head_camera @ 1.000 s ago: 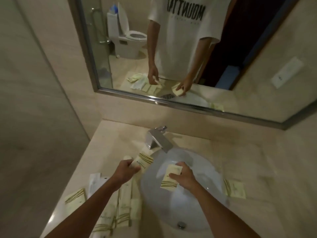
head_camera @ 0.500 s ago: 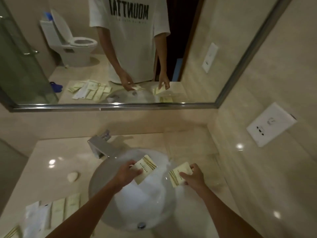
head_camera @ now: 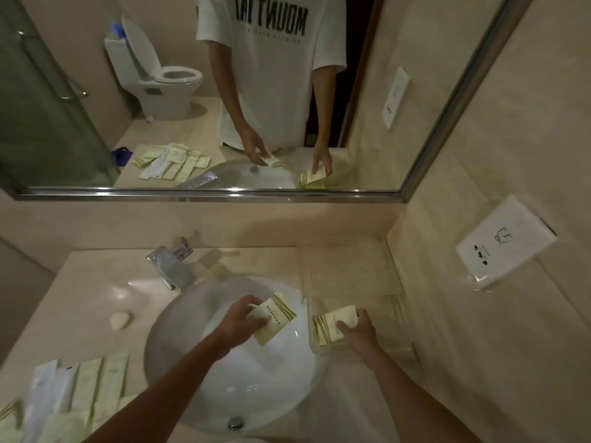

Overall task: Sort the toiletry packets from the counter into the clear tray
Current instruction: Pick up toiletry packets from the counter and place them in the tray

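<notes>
My left hand (head_camera: pixel 242 324) grips a pale yellow toiletry packet (head_camera: pixel 275 318) with dark stripes, held over the white sink basin (head_camera: pixel 224 378). My right hand (head_camera: pixel 356 330) presses a second striped packet (head_camera: pixel 332 324) down at the near end of the clear tray (head_camera: pixel 348 276), on top of at least one packet lying there. The tray stands on the counter right of the basin, against the side wall. Several more packets (head_camera: pixel 83 388), pale yellow and white, lie in a row on the counter at the lower left.
A chrome faucet (head_camera: pixel 172 266) stands behind the basin. A small white soap (head_camera: pixel 121 319) lies on the counter to its left. A mirror (head_camera: pixel 224 91) fills the back wall, and a white socket plate (head_camera: pixel 505 241) sits on the right wall.
The view has swung right from the packet pile to the tray. Both hands carried their packets rightward; my right hand now has its packet down in the tray.
</notes>
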